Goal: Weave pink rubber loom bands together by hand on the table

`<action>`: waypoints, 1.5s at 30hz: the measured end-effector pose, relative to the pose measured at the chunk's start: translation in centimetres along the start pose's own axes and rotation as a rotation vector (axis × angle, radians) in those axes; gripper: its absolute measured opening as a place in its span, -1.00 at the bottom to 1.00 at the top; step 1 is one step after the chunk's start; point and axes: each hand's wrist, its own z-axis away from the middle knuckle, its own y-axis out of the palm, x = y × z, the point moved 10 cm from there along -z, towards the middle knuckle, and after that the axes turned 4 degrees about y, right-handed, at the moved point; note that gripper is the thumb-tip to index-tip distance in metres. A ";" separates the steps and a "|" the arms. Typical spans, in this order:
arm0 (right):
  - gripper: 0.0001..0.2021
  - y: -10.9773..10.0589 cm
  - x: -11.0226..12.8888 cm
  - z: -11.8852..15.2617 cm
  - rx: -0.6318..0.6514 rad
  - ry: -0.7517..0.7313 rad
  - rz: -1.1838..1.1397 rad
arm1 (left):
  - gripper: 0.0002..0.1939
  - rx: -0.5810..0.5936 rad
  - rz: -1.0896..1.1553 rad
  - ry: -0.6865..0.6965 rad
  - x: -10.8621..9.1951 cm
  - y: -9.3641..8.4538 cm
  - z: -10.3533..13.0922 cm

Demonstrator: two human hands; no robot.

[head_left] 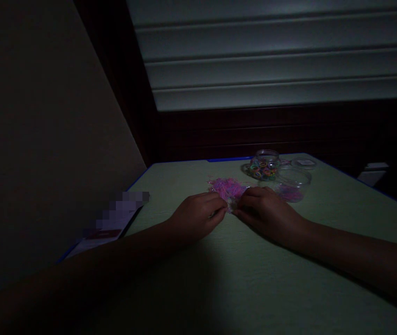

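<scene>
A loose pile of thin pink and purple strands (226, 187), perhaps small elastic bands, lies on the green tabletop (247, 279). At the pile's near edge, my left hand (200, 214) has its thumb and fingers pinched together. My right hand (266, 211) is close beside it, also pinched, its fingertips low over the table. The two sets of fingertips almost meet. Something small and pale shows between them, too dark and tiny to name. Just beyond my right hand stands a clear open tub (294, 179) with pink strands in its bottom.
A clear round jar (264, 165) holding several colourful rings stands at the back. Near it lies a clear lid (304, 163). Papers or a booklet (114, 223) rest at the table's left edge. A wall rises on the left, and a slatted shutter (271, 60) is behind.
</scene>
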 end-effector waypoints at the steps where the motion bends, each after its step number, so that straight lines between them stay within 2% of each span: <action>1: -0.85 0.0 -0.1 0.0 0.000 0.003 -0.002 | -0.80 -0.003 0.002 0.000 0.0 0.0 0.0; 16: -0.83 0.2 0.1 -0.1 -0.008 -0.006 0.044 | -0.81 -0.019 0.012 0.004 0.0 -0.2 0.1; 24: -0.85 -1.3 3.3 0.9 -0.110 -0.251 0.252 | -0.80 -0.076 0.003 -0.022 0.1 -0.9 0.1; 28: -0.84 -1.5 4.2 1.3 -0.133 -0.335 0.305 | -0.72 -0.109 -0.019 -0.033 0.1 -1.2 0.2; 33: -0.83 -1.5 4.4 1.4 -0.139 -0.352 0.320 | -0.68 -0.099 -0.005 -0.016 -0.1 -0.9 0.2; 45: -0.84 -1.5 4.4 1.3 -0.114 -0.343 0.315 | -0.79 -0.066 0.028 -0.011 -0.1 -0.7 0.2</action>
